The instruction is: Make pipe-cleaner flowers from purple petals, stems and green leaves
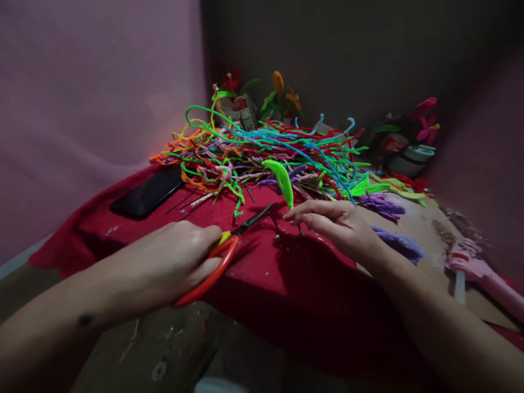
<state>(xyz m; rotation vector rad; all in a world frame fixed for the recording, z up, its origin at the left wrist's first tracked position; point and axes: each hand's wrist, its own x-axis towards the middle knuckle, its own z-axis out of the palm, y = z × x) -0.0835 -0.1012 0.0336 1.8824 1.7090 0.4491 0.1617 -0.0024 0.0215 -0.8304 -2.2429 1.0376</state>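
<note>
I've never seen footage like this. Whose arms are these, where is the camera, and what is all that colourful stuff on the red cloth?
There is no machine here: these are a person's own two bare arms. The one picture comes from a camera worn on the person's head, looking forward and down, so the arms reach in from the bottom edge.

The left hand holds scissors with red handles, blades pointing toward the middle. The right hand lies flat on the red cloth, fingertips at the foot of a bright green leaf shape; whether it pinches it is hard to tell.

Behind them is a big tangle of pipe cleaners in many colours. A dark phone lies at the left, a pink tool at the right, and small handmade flowers stand at the back by the wall.
</note>
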